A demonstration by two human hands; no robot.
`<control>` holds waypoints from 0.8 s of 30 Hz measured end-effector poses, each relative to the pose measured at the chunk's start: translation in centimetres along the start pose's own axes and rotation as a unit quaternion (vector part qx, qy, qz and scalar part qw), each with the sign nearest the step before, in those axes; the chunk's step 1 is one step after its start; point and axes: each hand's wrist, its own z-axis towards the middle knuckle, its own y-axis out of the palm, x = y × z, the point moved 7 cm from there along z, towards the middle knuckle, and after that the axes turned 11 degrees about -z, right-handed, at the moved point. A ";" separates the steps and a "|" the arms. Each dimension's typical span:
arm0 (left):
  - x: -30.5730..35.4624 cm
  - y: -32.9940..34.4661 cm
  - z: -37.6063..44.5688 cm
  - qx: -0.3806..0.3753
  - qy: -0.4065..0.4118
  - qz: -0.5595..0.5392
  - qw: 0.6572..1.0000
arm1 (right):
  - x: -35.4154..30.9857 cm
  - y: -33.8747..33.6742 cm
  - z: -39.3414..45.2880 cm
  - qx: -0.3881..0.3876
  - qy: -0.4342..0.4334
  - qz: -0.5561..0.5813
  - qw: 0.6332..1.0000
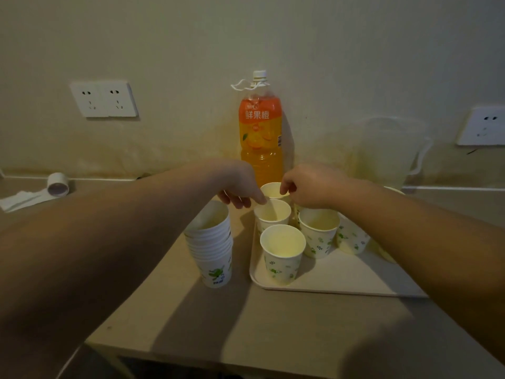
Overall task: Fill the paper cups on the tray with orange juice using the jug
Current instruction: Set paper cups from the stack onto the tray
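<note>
A cream tray point(341, 280) on the small table carries several white paper cups with green leaf prints. The front cup point(282, 253), the right cup point(318, 231) and a half-hidden one point(351, 239) under my right forearm look empty. My left hand point(237, 187) pinches the rim of the middle cup point(272, 214). My right hand point(308, 187) pinches the rim of the far cup point(273, 188). The clear jug point(388, 151) stands against the wall at the back right. An orange juice bottle point(261, 132) stands capped behind the cups.
A tall stack of paper cups point(211, 242) stands just left of the tray. A tissue roll point(58, 184) lies on the ledge at far left. Wall sockets point(105, 99) sit above it. The table's front edge point(246, 359) is close to me.
</note>
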 end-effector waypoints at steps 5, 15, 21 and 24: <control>0.7 -0.7 -1.8 0.023 0.046 0.082 0.995 | -0.6 -1.2 -1.8 -0.001 0.004 0.023 1.000; -1.8 -3.4 -6.4 0.129 0.119 -0.114 0.978 | -5.0 -0.5 -10.0 -0.038 -0.091 0.044 0.994; -5.8 -2.8 -8.6 0.153 0.171 -0.394 0.890 | -5.5 0.9 -10.3 -0.017 -0.086 0.070 0.994; -8.3 -1.9 -9.3 0.167 0.163 -0.509 0.829 | -5.8 1.2 -10.3 -0.007 -0.075 0.092 0.993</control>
